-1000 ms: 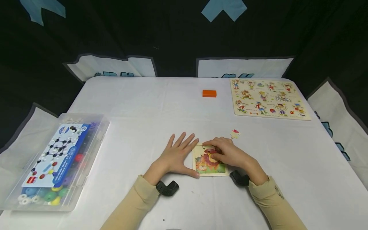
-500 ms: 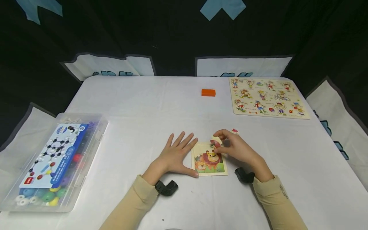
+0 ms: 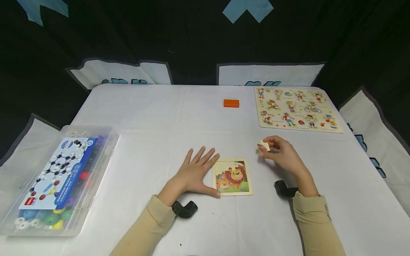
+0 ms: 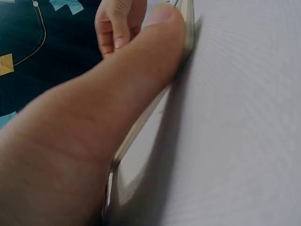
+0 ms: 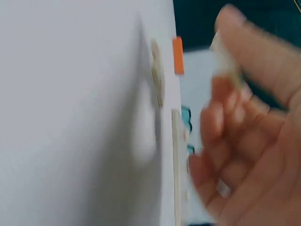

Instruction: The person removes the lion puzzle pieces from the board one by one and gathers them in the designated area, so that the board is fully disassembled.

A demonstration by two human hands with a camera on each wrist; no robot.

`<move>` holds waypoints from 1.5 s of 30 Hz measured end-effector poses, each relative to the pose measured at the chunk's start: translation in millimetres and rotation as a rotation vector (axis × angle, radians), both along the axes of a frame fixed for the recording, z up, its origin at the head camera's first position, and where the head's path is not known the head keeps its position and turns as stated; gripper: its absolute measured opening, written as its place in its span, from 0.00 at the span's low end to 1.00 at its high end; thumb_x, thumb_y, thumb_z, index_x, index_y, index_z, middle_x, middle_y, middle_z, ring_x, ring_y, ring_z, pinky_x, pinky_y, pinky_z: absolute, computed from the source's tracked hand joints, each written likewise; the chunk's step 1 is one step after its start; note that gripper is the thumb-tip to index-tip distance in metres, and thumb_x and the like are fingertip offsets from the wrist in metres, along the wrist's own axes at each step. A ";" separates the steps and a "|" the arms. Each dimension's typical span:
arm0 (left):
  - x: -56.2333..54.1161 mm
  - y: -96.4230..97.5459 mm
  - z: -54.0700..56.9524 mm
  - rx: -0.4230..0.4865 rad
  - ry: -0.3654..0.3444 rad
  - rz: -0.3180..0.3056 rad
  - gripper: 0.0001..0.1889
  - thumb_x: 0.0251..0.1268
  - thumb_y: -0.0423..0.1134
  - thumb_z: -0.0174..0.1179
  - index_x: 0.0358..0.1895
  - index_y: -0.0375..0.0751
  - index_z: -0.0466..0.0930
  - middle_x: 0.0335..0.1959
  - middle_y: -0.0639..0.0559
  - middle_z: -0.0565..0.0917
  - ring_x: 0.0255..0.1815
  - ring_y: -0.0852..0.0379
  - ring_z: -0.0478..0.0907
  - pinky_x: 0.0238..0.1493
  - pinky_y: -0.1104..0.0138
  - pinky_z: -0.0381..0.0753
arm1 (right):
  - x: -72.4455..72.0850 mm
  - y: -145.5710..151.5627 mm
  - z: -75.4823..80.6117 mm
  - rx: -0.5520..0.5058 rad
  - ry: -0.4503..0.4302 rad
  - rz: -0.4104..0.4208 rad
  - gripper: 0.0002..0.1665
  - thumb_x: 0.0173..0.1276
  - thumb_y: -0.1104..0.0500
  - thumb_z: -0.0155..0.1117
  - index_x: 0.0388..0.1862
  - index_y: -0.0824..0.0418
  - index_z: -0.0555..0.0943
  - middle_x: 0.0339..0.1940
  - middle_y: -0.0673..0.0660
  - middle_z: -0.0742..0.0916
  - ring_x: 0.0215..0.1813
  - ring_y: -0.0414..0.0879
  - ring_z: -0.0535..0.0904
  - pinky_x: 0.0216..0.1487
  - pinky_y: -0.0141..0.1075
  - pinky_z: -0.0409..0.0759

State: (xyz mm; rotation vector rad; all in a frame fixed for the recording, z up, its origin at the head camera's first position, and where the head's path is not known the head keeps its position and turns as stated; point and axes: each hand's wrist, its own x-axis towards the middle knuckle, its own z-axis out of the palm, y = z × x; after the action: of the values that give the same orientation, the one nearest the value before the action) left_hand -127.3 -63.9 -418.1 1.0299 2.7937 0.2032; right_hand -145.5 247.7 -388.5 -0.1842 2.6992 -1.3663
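A left hand (image 3: 195, 177) spreads wide and straight-fingered, its thumb touching the left edge of a square, wood-toned lion puzzle board (image 3: 237, 193) on a white cloth (image 3: 160, 117). Up and right of the board, a right hand (image 3: 283, 156) pinches a thin puzzle piece (image 3: 265, 145) between thumb and fingers, near a second loose piece (image 5: 158, 73). Well left of the board, a clear plastic box (image 3: 105, 156) holds coloured balls (image 3: 52, 219) and a booklet (image 3: 59, 170) printed with a ball-and-stick molecule, its lettering too small to read surely. Beyond the board are an oblong orange block (image 3: 231, 103) and, farther right, a flat figure board (image 3: 280, 111).
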 end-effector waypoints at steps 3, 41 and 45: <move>0.2 0.1 0.1 0.010 0.003 -0.006 0.62 0.31 0.83 0.47 0.72 0.52 0.41 0.73 0.53 0.40 0.71 0.49 0.32 0.64 0.46 0.30 | 2.1 17.0 0.6 0.052 -0.042 -0.106 0.30 0.56 0.55 0.68 0.54 0.69 0.71 0.43 0.64 0.75 0.44 0.52 0.69 0.41 0.39 0.68; 1.2 -0.1 1.4 0.018 0.009 0.003 0.62 0.31 0.83 0.47 0.72 0.52 0.42 0.73 0.53 0.41 0.71 0.49 0.34 0.64 0.46 0.32 | 13.7 -42.4 -11.4 0.140 0.084 0.563 0.26 0.57 0.59 0.66 0.57 0.56 0.76 0.47 0.54 0.72 0.51 0.49 0.63 0.49 0.46 0.64; 1.3 -0.6 1.1 0.017 0.007 0.006 0.62 0.31 0.83 0.47 0.72 0.52 0.42 0.73 0.53 0.41 0.71 0.49 0.34 0.64 0.46 0.32 | 15.7 -45.3 -10.1 0.204 0.088 0.576 0.26 0.57 0.60 0.66 0.57 0.54 0.77 0.46 0.53 0.69 0.50 0.49 0.60 0.48 0.46 0.64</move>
State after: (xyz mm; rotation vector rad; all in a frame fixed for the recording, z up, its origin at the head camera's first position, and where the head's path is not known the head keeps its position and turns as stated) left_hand -126.0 -64.5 -417.0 1.0286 2.8060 0.2248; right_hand -129.8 202.4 -398.6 -0.9314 2.5238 -0.9241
